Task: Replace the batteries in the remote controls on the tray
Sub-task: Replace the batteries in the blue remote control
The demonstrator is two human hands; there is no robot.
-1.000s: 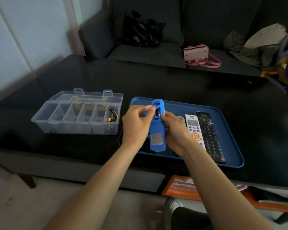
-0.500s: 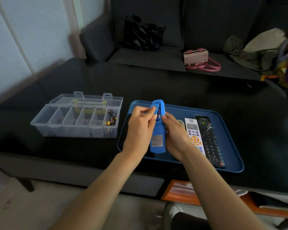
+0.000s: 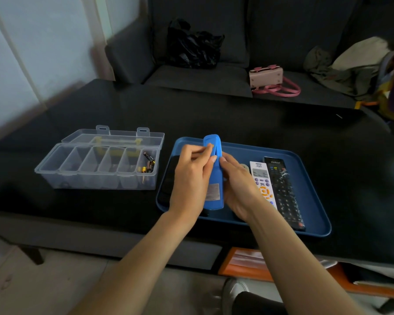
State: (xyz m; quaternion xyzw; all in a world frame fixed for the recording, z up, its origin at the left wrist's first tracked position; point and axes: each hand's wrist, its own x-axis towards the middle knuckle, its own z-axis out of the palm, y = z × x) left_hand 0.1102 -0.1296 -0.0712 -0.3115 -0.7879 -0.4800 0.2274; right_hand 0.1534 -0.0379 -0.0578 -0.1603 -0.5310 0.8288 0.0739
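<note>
While my right hand [image 3: 238,189] grips the blue remote [image 3: 213,176] above the tray [image 3: 314,198], my left hand [image 3: 191,176] pinches its upper end.

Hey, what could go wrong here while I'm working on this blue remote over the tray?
The blue remote is held upright between the left hand and right hand; it might slip and knock the white remote on the tray. A loosened battery could roll off the table.

A dark sofa [image 3: 214,71] stands behind the black table [image 3: 237,119], beside a pale wall [image 3: 32,53], in dim light
</note>
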